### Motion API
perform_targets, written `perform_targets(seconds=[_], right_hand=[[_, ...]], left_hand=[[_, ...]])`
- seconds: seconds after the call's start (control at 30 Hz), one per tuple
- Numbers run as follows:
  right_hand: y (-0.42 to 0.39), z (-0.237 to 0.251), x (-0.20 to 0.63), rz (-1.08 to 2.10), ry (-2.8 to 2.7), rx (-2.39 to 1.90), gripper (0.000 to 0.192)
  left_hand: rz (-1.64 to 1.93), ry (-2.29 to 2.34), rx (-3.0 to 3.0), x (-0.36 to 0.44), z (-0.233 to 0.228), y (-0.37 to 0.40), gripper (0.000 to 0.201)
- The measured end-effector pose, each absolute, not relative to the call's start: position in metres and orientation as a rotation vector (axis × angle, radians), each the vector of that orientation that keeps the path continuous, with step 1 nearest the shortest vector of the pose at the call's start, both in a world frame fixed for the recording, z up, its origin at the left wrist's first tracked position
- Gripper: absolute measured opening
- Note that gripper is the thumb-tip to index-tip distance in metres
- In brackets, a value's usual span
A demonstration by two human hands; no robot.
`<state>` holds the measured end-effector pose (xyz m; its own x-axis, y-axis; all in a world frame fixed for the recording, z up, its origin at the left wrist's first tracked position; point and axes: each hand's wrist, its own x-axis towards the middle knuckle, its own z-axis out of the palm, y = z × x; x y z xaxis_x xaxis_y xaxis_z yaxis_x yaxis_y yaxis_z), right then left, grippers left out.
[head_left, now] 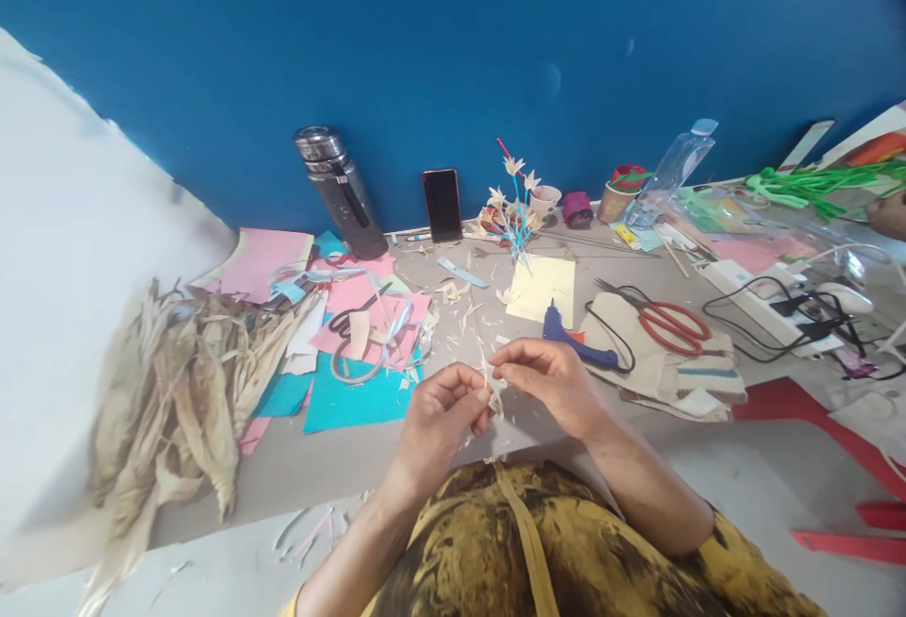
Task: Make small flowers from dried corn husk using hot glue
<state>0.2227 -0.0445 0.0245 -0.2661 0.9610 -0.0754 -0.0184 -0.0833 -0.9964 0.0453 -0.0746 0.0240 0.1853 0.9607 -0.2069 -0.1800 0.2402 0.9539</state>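
Between thumb and fingertips of my left hand (449, 408), a thin pale strip of dried husk (485, 374) is pinched above the front of the table. Close against it comes my right hand (545, 379), its thumb and index finger closed at the strip's upper part; the exact contact is too small to see clearly. Pale scraps (461, 315) lie scattered on the table beyond the hands. Farther back stand husk flowers (520, 207) with blue stems. Right of my right hand rests a blue glue gun (577, 339), near a pale yellow sheet (542, 287).
Dried husks (184, 391) hang over the table's left edge. Black-handled scissors (354, 315) lie on coloured paper (354, 400). A flask (343, 197) and a phone (443, 205) stand at the blue wall. Red-handled scissors (672, 325), a power strip (764, 301) and a plastic bottle (672, 174) are rightward.
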Motion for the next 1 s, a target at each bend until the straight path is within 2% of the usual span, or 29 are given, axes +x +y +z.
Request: perform_targets(seconds=[0.3,0.57,0.8,1.0], right_hand=[[-0.045,0.029,0.218,1.485,-1.379,-1.064,0.023],[-0.045,0.027,0.215,1.507,-1.352,-1.024,0.024],[-0.049,0.027,0.212,1.71,-1.226,-0.857,0.026],[-0.051,0.031,0.21,1.64,-1.254,-0.931,0.02]], left_hand=[[0.983,1.147,0.968,0.048,0.034,-0.076,0.018],[0.964,0.846,0.738,0.048,0.025,-0.073,0.017],[0.939,0.736,0.64,0.052,0.025,-0.073,0.018],[0.918,0.765,0.685,0.053,0.021,-0.074,0.018]])
